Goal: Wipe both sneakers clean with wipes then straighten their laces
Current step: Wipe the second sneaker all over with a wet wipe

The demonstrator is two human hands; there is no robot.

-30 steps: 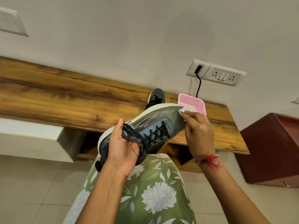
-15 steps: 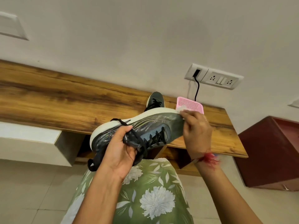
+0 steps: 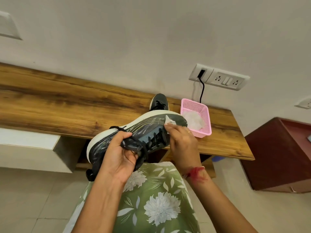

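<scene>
Centre of the frame: the sneaker [image 3: 146, 126] is up in the air, tipped on its side, white sole edge facing the wall and toe pointing right. The left hand [image 3: 121, 153] grips it at the heel end, fingers curled round the dark mesh by the ankle opening, with a black loop sticking out above the knuckles. The right hand [image 3: 182, 142] comes in from the right, its fingertips pinching a white wipe [image 3: 170, 121] flat against the side of the toe. The black laces [image 3: 156, 140] run slack between the two hands.

The shoe hangs over the front edge of the wooden worktop [image 3: 50, 106], above a lap in green floral cloth [image 3: 151, 199]. In frame its toe overlaps the left edge of the pink basket [image 3: 204, 113], which sits close to the worktop's front edge with more white wipes [image 3: 193, 121] inside. The other sneaker [image 3: 159, 102] stands behind, back by the wall, just left of the basket.

The wood runs off to the left of the frame. At the right, the worktop's end sits near a dark red cabinet [image 3: 277, 157]. A black cable [image 3: 202, 91] drops from the wall socket panel [image 3: 218, 79] behind the basket. Pale floor tiles [image 3: 33, 199] show at lower left.
</scene>
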